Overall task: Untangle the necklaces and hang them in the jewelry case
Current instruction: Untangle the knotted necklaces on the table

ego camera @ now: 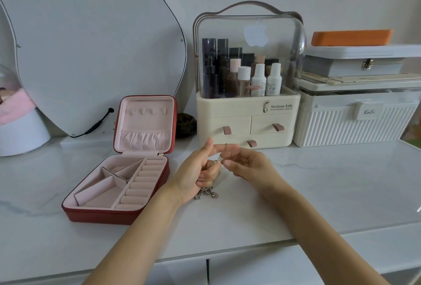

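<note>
Beside the jewelry case [118, 180], both hands' fingers [230, 164] pinch tangled necklaces [213, 165] — curled.

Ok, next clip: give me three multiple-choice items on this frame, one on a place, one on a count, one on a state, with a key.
1. Where is the jewelry case relative to the hands?
A. To their left
B. To their right
C. Behind the organizer

2. How many drawer pulls show on the organizer?
A. One
B. Three
C. Five

3. What state is the jewelry case in?
A. Zipped shut
B. Open, lid upright
C. Lying upside down

Key:
1 A, the case sits on the counter left of the left hand.
2 B, two pulls above, one below.
3 B, the lid stands up and the hooks and compartments show, while both the left hand and the right hand hold the necklaces.
</note>
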